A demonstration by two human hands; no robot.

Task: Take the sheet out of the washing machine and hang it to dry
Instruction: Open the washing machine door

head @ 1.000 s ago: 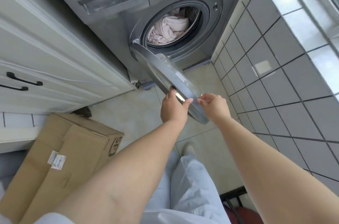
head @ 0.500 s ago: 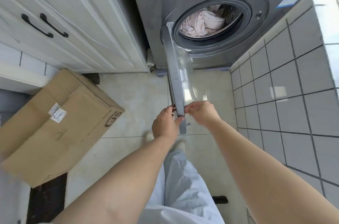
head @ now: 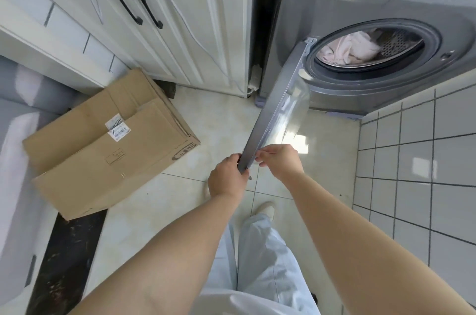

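Both hands, left hand (head: pixel 226 178) and right hand (head: pixel 279 161), pinch the washer door (head: pixel 273 113) edge; the pink sheet (head: pixel 347 50) sits probably bunched up ahead-right, nearer the right.

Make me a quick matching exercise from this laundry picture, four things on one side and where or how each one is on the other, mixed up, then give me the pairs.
Things:
1. sheet
2. door
3. cardboard box
4. black handles

States:
A. on the white cabinet
B. lying on the floor
C. swung open, held at its edge by both hands
D. bunched inside the drum

Pairs: 1-D, 2-C, 3-B, 4-A
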